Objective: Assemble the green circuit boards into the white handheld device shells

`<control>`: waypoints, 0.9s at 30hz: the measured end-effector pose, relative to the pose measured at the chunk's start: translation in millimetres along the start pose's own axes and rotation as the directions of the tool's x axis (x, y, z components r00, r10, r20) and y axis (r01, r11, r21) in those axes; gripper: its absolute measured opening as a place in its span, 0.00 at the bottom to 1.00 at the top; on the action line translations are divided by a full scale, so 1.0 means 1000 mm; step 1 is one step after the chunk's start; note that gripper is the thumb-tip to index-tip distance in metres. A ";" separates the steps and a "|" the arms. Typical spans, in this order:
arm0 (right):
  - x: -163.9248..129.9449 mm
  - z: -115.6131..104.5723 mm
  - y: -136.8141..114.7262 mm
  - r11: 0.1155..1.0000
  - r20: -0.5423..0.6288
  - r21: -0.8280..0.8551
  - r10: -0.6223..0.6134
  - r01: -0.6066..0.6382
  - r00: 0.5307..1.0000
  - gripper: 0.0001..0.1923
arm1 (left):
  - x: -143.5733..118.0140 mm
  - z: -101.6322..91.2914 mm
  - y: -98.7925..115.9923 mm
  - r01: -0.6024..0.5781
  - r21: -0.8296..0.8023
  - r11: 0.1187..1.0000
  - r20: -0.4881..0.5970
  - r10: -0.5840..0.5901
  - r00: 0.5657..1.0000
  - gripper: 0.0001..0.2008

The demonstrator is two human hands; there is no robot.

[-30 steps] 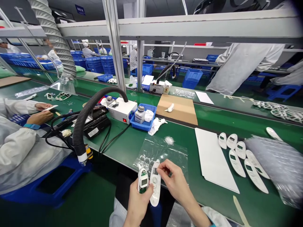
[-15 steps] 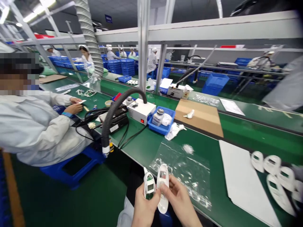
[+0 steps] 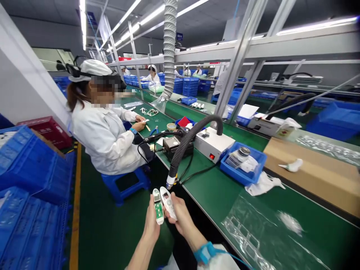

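Observation:
My left hand (image 3: 151,222) is closed around a white thermometer body (image 3: 158,210), whose green circuit board and small display face up. In my right hand (image 3: 181,213) is a white thermometer front cover (image 3: 168,202) with a window near its top, tilted beside the body. The two pieces are close together, and I cannot tell whether their edges touch. Just above them hangs the nozzle of a black ribbed hose (image 3: 180,150). A blue wrist strap (image 3: 204,253) sits on my right wrist.
A white box (image 3: 215,144) with a lit red switch stands on the green bench beside a blue tray (image 3: 243,163) holding a metal-capped jar. A clear plastic bag (image 3: 247,228) lies nearer. Left, a co-worker (image 3: 105,138) sits on a blue stool; stacked blue crates (image 3: 33,195) stand further left.
The view has swung left, bringing the co-worker and crates further into sight. Both hands, still holding the two thermometer pieces, now appear off the bench edge, below the hose nozzle.

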State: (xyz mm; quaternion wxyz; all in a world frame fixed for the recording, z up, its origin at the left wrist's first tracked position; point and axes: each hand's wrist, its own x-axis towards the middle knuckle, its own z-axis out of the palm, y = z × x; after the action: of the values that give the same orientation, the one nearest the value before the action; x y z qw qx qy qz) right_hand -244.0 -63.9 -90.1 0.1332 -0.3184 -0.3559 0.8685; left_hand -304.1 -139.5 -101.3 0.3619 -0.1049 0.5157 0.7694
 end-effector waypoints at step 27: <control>-0.086 -0.027 -0.008 0.979 -0.015 0.201 -0.023 0.026 1.000 0.26 | -0.069 0.011 -0.007 0.141 0.009 0.990 0.147 -0.141 0.979 0.25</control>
State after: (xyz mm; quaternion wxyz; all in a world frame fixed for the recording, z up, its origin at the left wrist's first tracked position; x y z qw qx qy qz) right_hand -160.4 -83.2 -59.9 0.1776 -0.3046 -0.2694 0.8962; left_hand -247.8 -159.5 -64.8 0.4523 -0.0845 0.4782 0.7480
